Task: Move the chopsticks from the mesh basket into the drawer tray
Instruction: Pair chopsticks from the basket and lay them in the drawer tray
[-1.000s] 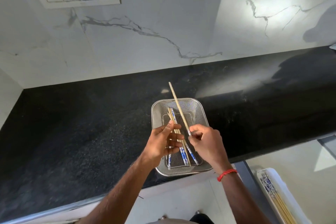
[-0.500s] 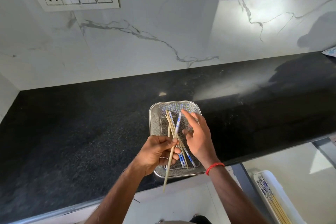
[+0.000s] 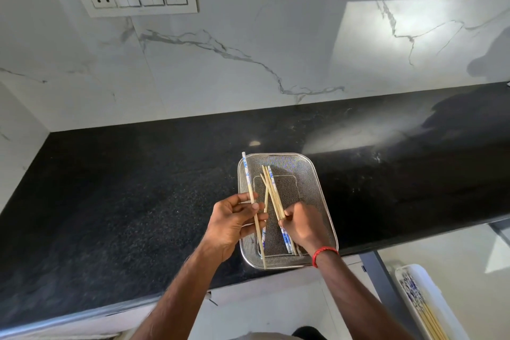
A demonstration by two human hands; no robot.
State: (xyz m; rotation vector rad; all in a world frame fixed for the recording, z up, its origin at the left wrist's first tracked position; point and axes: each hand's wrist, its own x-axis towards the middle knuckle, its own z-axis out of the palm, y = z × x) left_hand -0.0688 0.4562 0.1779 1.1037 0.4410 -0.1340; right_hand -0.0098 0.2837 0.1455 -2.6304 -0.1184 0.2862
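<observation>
Holding one slim bamboo chopstick with a blue-and-white patterned end (image 3: 251,196) pinched between thumb and fingers, the left hand (image 3: 234,225) hovers over the near left corner of the rectangular steel mesh basket (image 3: 320,188), which sits on the black speckled stone surface (image 3: 124,201) close to its front edge. The right hand (image 3: 302,228) is closed around the middle of a loose bundle of matching bamboo chopsticks (image 3: 271,190) lying aslant inside the basket; how many it has actually caught is hard to tell, since its fingers cover them. These sticks look light, stiff and smooth, so they will likely roll and fan apart if gripped at one end; taking them near the middle, squeezed together as a bunch, should keep them aligned. Down to the right of the basket, below the surface edge, the white plastic drawer tray (image 3: 414,273) already holds a row of chopsticks with patterned ends.
</observation>
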